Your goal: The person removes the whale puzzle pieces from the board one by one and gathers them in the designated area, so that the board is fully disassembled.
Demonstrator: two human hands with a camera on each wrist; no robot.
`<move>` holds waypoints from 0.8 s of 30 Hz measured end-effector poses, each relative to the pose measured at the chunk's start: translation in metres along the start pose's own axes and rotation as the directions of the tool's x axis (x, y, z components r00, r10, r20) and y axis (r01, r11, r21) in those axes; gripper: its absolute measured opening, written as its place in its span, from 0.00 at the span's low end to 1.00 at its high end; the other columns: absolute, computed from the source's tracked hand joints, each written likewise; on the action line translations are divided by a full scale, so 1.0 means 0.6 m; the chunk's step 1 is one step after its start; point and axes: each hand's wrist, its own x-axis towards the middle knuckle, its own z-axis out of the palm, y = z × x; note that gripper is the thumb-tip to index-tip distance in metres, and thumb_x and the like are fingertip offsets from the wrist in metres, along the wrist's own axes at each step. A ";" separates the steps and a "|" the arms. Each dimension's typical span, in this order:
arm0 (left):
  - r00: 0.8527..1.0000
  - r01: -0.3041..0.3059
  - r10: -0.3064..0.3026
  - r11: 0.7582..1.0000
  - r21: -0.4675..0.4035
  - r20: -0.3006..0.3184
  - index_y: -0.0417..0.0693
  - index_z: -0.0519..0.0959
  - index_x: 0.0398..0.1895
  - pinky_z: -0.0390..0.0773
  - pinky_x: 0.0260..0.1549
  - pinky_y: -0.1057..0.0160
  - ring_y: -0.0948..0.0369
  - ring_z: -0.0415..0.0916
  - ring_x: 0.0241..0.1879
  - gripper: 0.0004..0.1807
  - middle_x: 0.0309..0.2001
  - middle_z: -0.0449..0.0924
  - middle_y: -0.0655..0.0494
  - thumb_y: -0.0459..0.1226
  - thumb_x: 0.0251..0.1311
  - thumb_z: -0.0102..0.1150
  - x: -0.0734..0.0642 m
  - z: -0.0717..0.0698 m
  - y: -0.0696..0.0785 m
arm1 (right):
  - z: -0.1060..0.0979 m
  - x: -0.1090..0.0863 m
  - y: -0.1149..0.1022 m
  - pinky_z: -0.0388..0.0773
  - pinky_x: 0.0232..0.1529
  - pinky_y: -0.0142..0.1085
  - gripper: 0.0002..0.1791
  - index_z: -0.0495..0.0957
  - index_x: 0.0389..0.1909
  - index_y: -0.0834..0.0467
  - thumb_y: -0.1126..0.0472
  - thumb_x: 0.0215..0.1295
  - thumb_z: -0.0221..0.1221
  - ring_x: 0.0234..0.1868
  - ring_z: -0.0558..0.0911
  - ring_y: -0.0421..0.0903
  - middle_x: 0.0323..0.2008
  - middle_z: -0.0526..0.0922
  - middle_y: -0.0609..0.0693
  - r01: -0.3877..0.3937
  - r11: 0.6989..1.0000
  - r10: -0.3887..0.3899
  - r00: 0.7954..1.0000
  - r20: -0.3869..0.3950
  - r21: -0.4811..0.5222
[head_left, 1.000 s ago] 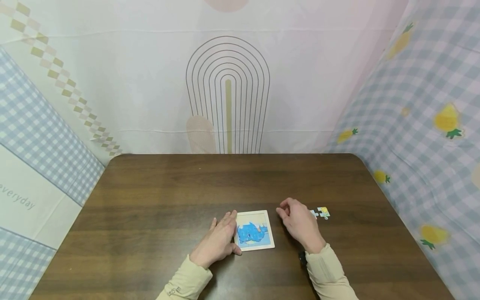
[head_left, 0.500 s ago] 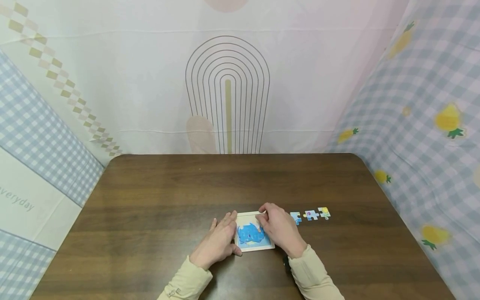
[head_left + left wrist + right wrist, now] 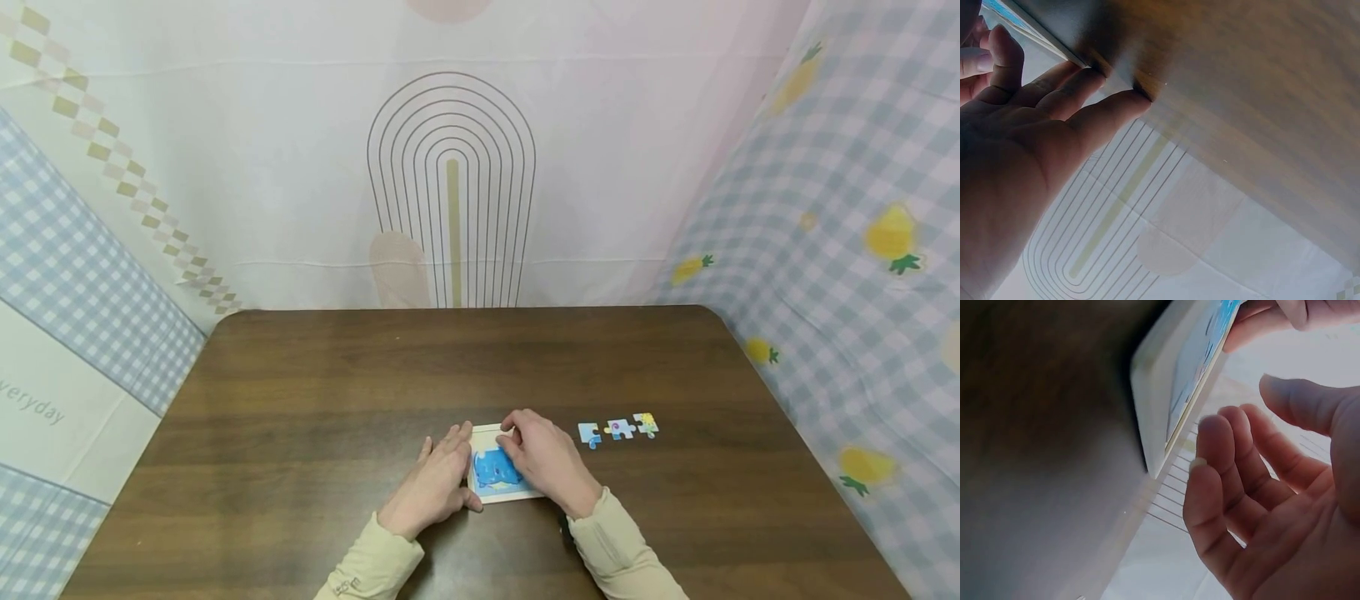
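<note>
A square jigsaw puzzle tray (image 3: 504, 497) with a pale frame lies on the table, a blue cartoon animal (image 3: 495, 471) in it. Some bare pale base shows in its upper part. My left hand (image 3: 431, 483) lies along the tray's left edge, fingers extended and thumb at the lower left corner. Over the tray's right side is my right hand (image 3: 551, 458), loosely curled. In the right wrist view, the right hand's thumb and fingers (image 3: 1210, 500) stand apart, with no puzzle piece visible between them. Right of the tray lie three jigsaw pieces (image 3: 589, 434) in a row.
The brown wooden table (image 3: 300, 400) extends around the tray. A patterned white cloth (image 3: 300, 167) hangs behind its far edge. Checked cloth with pineapples (image 3: 847, 275) hangs at the right, and more checked cloth (image 3: 90, 267) at the left.
My right hand has moved left from beside the loose pieces to over the tray, uncovering the nearest loose piece. The left hand and tray have stayed in place.
</note>
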 end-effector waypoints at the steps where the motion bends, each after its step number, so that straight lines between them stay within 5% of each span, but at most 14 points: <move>1: 1.000 -0.001 0.001 1.000 0.000 -0.001 0.51 0.69 0.25 0.55 0.63 0.33 0.43 0.56 0.71 0.23 0.71 0.58 0.39 0.45 0.41 0.78 0.000 0.000 0.000 | 0.001 -0.001 0.000 0.69 0.24 0.30 0.09 0.80 0.41 0.54 0.54 0.63 0.64 0.23 0.69 0.38 0.25 0.70 0.40 0.015 1.000 -0.015 1.000 0.003 -0.005; 24: 1.000 -0.021 0.021 1.000 0.005 -0.010 0.50 0.70 0.26 0.56 0.62 0.33 0.43 0.56 0.70 0.22 0.71 0.59 0.38 0.45 0.41 0.78 -0.001 0.001 0.000 | 0.008 -0.003 0.003 0.68 0.27 0.30 0.09 0.84 0.39 0.54 0.54 0.61 0.66 0.25 0.68 0.37 0.29 0.73 0.43 0.269 0.961 -0.265 0.962 0.064 -0.063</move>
